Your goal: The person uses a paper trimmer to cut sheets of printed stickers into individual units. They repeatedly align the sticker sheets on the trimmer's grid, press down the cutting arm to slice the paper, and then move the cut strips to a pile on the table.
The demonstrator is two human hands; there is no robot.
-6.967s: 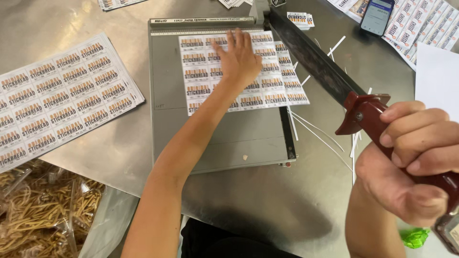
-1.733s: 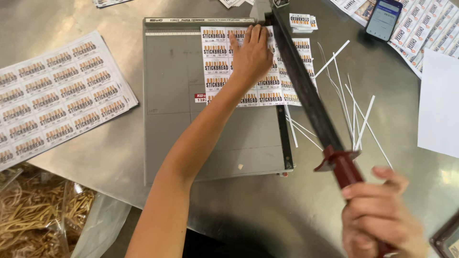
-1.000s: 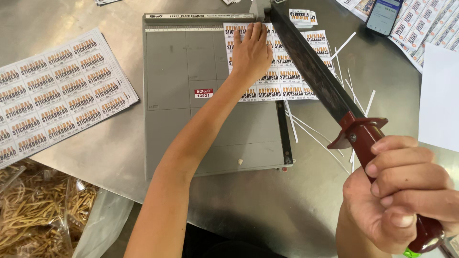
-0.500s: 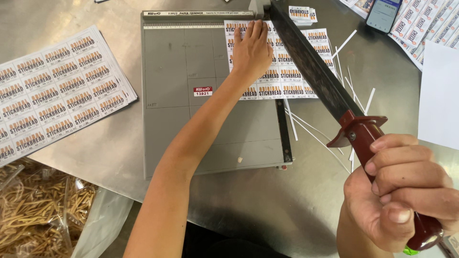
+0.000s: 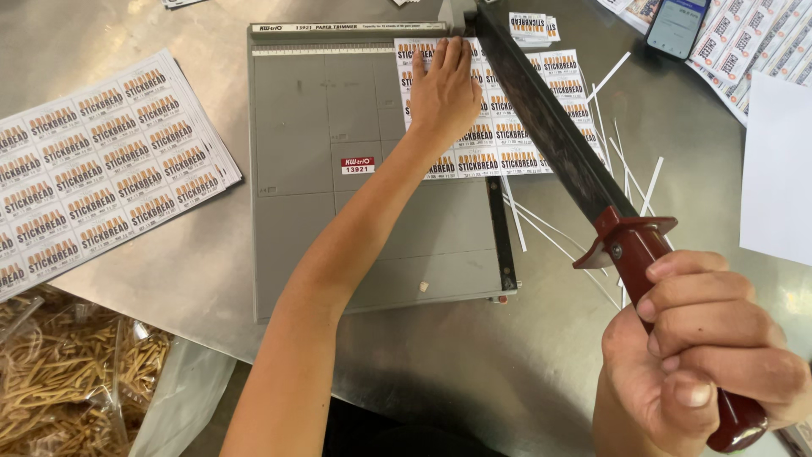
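My left hand (image 5: 444,89) lies flat on a printed label sheet (image 5: 499,135), pinning it to the grey paper trimmer base (image 5: 338,203). The sheet reaches past the base's right cutting edge. A dark cutter arm (image 5: 550,135) runs diagonally from the hinge at the top, raised above the sheet. Its red handle (image 5: 668,305) is gripped in my right hand (image 5: 702,364) at the lower right.
A stack of uncut label sheets (image 5: 101,161) lies left of the trimmer on the metal table (image 5: 440,372). Thin white paper strips (image 5: 626,169) lie right of it. A small pile of cut labels (image 5: 531,25), a phone (image 5: 677,25), white paper (image 5: 778,169) and a bag of sticks (image 5: 68,381) surround it.
After the arm came down, my right hand lifted it again. My left hand pushed the sheet rightward past the cutting edge. In the last half second little has moved.
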